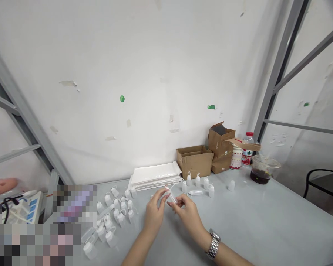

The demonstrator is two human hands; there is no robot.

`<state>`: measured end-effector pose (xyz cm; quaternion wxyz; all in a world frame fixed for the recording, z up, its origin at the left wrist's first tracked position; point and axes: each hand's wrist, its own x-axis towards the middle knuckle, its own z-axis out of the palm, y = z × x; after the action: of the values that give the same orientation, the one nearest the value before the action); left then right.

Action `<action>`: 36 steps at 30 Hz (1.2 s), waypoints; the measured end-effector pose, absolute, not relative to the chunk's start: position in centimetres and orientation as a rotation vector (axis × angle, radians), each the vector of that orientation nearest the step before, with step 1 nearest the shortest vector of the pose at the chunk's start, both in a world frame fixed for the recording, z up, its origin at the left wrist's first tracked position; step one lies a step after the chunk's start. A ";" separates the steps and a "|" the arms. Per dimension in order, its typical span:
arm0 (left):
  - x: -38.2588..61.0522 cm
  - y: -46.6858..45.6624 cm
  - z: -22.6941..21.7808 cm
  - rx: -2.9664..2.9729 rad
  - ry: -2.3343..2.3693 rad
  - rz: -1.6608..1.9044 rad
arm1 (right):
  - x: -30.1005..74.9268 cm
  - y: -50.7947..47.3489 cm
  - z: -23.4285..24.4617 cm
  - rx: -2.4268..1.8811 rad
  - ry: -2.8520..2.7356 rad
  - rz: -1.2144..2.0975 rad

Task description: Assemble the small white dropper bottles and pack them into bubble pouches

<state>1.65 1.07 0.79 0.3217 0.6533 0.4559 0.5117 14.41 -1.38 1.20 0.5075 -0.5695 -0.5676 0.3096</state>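
Note:
My left hand (154,210) is closed, pinching the upper white end of a small plastic bottle (172,196) between thumb and fingertips. My right hand (187,212) is closed around the bottle's lower end, and the bottle tilts between the two hands. My fingers cover part of it. Just beyond the hands, several small white bottles (198,181) with looped cap straps stand on the grey table (238,221), and one bottle (195,192) lies on its side. Left of my left hand is a larger cluster of similar bottles (121,218), some upright, some lying.
A stack of white envelopes (155,173) lies against the wall. Beside it are an open cardboard box (197,162), a brown paper bag (220,147), a white jar (236,158), a red-capped bottle (248,147) and a clear bowl of dark liquid (261,175). A power strip (30,208) is at far left.

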 end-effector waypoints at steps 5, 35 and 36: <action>1.8 1.0 1.0 1.637 1.123 1.352 | 14.5 -1.5 1.1 -1.397 -1.381 0.668; 1.8 1.0 1.5 1.570 1.234 1.365 | 14.7 -1.2 1.4 -1.169 -1.181 1.026; 1.8 0.9 1.6 1.551 1.228 1.377 | 14.7 -1.1 1.6 -1.146 -1.155 1.071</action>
<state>1.82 0.86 1.64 0.3576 0.6010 0.4757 0.5335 14.73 -1.06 1.56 0.5622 -0.4865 -0.4903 0.4550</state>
